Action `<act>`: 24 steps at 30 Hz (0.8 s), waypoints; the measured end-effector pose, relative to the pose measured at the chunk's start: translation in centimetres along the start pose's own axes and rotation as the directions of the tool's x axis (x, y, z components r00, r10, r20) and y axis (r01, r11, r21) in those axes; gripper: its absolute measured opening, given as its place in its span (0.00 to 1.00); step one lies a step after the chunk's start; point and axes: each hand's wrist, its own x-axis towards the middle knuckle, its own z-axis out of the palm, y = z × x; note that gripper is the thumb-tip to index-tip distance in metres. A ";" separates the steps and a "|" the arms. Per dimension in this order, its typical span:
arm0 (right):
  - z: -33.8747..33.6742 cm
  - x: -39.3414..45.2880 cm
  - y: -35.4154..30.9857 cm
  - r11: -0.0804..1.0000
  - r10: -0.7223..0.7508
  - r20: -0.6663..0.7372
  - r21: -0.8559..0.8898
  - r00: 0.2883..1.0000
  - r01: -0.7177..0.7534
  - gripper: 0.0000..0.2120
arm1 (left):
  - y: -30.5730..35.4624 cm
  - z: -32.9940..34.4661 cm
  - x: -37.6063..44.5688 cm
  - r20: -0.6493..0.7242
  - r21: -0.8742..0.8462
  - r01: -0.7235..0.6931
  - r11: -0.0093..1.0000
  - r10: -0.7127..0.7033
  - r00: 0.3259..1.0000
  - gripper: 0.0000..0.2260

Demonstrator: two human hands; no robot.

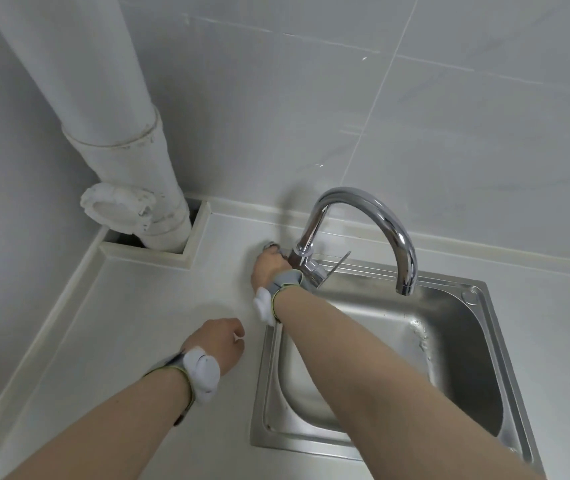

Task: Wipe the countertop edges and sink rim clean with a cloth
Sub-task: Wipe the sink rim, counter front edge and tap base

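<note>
The right hand (269, 265) presses a small grey cloth (271, 247) just left of the faucet (314, 247) base, fingers curled over it, nearer the sink rim (266, 358) than the loosely curled, empty left hand (219, 342).

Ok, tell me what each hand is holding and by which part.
The right hand grips a small grey cloth bunched under its fingers beside the faucet base. The left hand is loosely curled; nothing shows in it.
</note>
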 end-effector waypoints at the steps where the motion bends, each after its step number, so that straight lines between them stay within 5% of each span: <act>1: 0.5 0.4 -1.1 0.999 0.050 -0.027 -0.008 0.998 -0.050 0.21 | -0.5 -0.2 0.2 0.000 0.001 0.018 1.000 -0.018 1.000 0.13; 3: 2.5 1.8 -1.0 0.984 0.140 -0.048 0.118 0.989 -0.133 0.12 | -1.3 -0.6 0.3 -0.009 0.003 0.052 0.999 -0.052 0.999 0.13; 7: 3.2 4.6 -0.3 0.998 0.014 -0.267 0.069 0.964 0.005 0.22 | -2.6 -1.7 0.5 -0.019 -0.061 0.114 0.992 -0.115 0.993 0.12; 11: 1.3 2.5 -1.8 0.968 0.214 -0.065 -0.119 0.975 -0.221 0.29 | -3.8 -2.8 0.7 -0.044 -0.112 0.157 0.981 -0.163 0.986 0.12; 15: 4.4 0.9 -0.8 0.928 -0.024 0.000 -0.371 1.000 0.023 0.25 | -4.2 -3.1 0.4 -0.044 -0.114 0.171 0.979 -0.177 0.983 0.12; 19: 3.9 -2.8 0.4 0.926 -0.029 0.115 -0.370 0.993 0.070 0.29 | -3.4 -3.3 0.3 -0.056 -0.130 0.140 0.982 -0.148 0.987 0.12; 24: 1.3 -4.9 5.6 0.983 -0.134 0.055 -0.122 0.990 0.140 0.17 | -1.7 -4.2 -0.2 -0.059 -0.138 0.093 0.986 -0.102 0.993 0.13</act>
